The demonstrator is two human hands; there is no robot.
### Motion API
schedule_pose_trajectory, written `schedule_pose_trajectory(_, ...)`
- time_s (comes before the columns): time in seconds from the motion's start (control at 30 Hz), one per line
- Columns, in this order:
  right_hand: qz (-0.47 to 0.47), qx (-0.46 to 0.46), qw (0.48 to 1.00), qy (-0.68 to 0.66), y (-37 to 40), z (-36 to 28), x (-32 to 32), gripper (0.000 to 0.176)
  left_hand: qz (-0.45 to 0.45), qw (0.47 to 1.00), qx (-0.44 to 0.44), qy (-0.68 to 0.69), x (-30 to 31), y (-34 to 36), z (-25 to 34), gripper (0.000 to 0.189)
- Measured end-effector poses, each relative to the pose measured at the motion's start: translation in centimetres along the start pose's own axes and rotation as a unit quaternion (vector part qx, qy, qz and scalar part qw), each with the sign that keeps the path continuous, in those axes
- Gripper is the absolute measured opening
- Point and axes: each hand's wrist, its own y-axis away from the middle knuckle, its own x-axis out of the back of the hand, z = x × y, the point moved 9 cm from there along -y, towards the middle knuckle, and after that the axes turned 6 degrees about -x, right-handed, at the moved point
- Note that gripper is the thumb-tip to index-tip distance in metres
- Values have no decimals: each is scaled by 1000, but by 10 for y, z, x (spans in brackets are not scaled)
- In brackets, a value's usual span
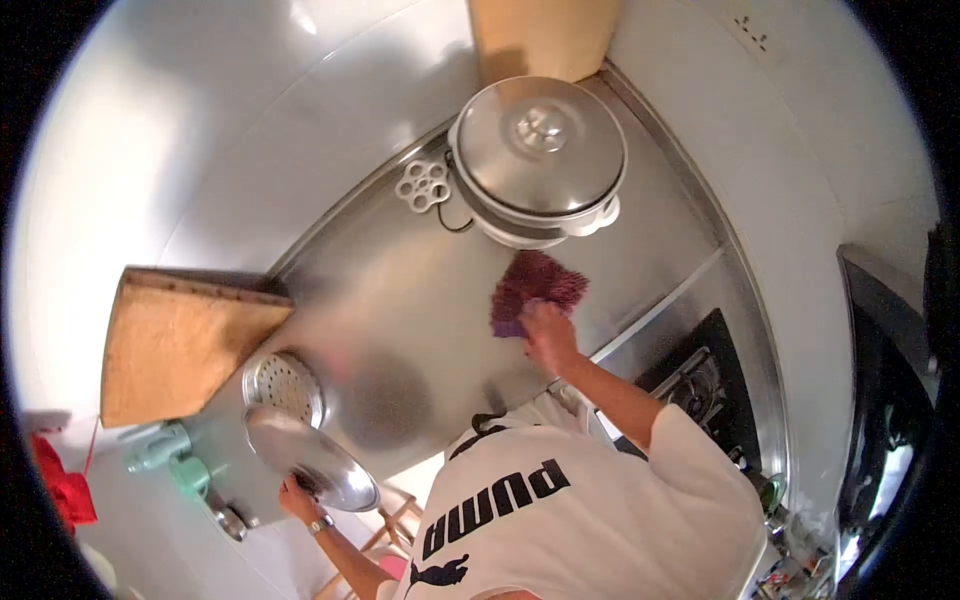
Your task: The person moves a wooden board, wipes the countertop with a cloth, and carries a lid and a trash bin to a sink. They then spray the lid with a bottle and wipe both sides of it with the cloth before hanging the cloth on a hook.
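My right hand (550, 335) is closed on a maroon shaggy cloth (535, 280) with a purple edge. The cloth lies on the steel countertop (400, 280), just in front of a white electric pot (520, 240) with a metal lid (500, 165). At the lower left, my left hand (298, 497) grips a shiny round metal lid (315, 455), tilted and raised near the counter's edge. Dark detail under those fingers is too small to make out. Behind the held lid sits a perforated metal strainer (282, 388).
A wooden board (180, 345) leans at the left wall, and another (545, 40) stands behind the pot. Beside the pot is a white ringed trivet (423, 186). Green cups (190, 474) stand at lower left. A gas stove (700, 385) is on the right.
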Motion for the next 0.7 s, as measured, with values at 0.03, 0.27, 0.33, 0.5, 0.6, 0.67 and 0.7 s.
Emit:
schedule_pose_trajectory(0.03,8,34,999,-8,-8,-22,-10,45,6,1000,8,1,3,2,-6,32)
schedule_pose_trajectory(0.27,54,59,996,51,-140,-125,-22,23,-11,995,31,93,18,21,-28,27)
schedule_pose_trajectory(0.33,83,36,994,56,-181,-132,-9,21,10,996,36,82,30,28,-35,27)
schedule_pose_trajectory(0.5,47,-81,992,79,-248,-114,31,29,74,994,59,59,37,41,-55,28)
schedule_pose_trajectory(0.6,69,-74,988,119,-266,-92,15,31,58,992,76,80,26,45,-52,27)
schedule_pose_trajectory(0.67,73,-71,984,144,-270,-85,4,33,44,997,45,39,22,45,-38,27)
schedule_pose_trajectory(0.7,76,-62,980,172,-275,-81,-6,34,30,999,11,-4,19,43,-29,27)
